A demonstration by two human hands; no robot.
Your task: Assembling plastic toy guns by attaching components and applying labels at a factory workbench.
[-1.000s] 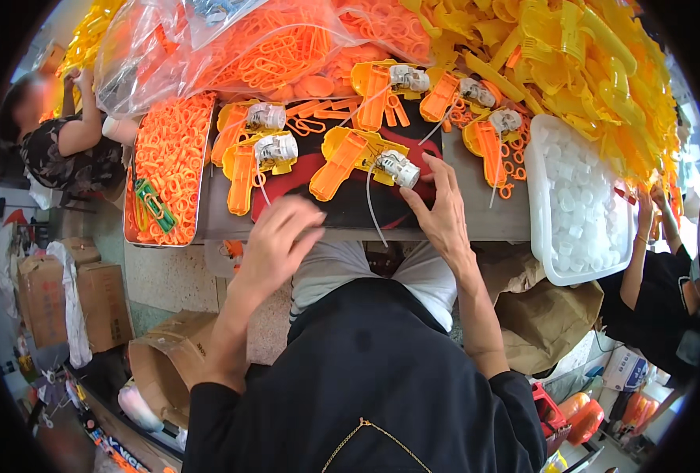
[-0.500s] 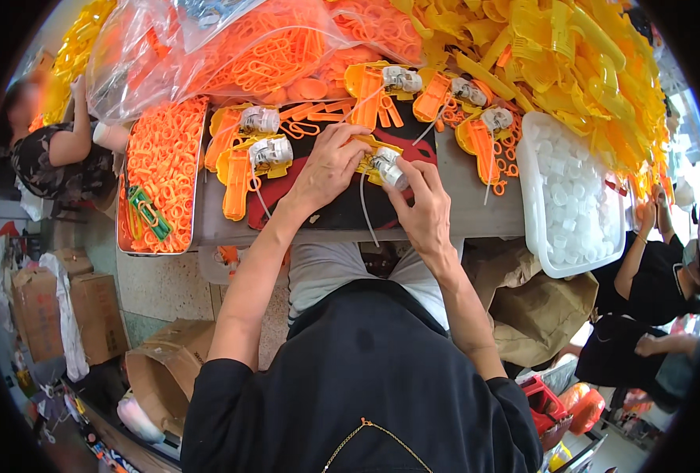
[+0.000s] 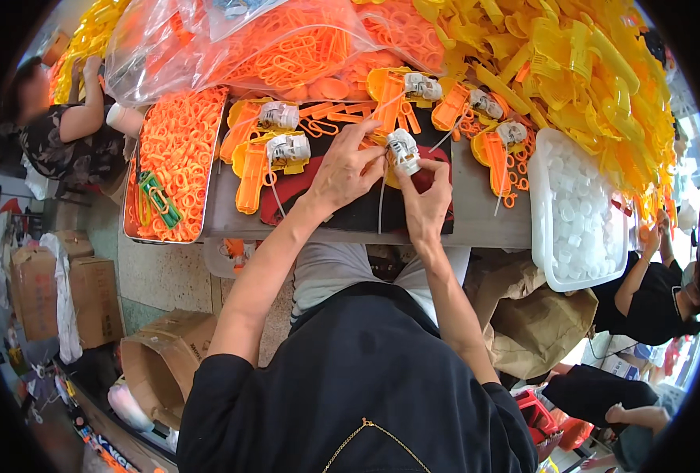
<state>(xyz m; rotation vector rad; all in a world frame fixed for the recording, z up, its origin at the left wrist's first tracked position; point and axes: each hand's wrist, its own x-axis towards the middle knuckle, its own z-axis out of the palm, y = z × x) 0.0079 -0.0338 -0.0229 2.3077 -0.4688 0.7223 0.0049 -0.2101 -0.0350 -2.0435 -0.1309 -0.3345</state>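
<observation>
Between my hands is a small white cylindrical mechanism (image 3: 404, 155) in a yellow plastic shell, largely hidden by my fingers. A thin whitish tube (image 3: 381, 206) hangs down from it. My left hand (image 3: 348, 171) is closed at the left side of this piece, its fingertips at the upper edge. From the lower right, my right hand (image 3: 427, 206) pinches the white mechanism's end with thumb and fingers. Similar yellow-and-orange assemblies with white mechanisms lie around: one (image 3: 249, 175) left of my left hand, another (image 3: 492, 155) right of my right hand.
An orange-ring tray (image 3: 178, 150) with green snips (image 3: 159, 203) stands left; a white tub (image 3: 540, 205) of translucent caps stands right. Bagged orange parts (image 3: 302, 59) and heaped yellow shells (image 3: 555, 71) line the back. A dark red-and-black mat (image 3: 342, 213) lies beneath my hands. People work at both sides.
The white mechanism has turned more upright, its end now pointing down toward me. My right hand has shifted its fingers round that end. The whole view has swung slightly.
</observation>
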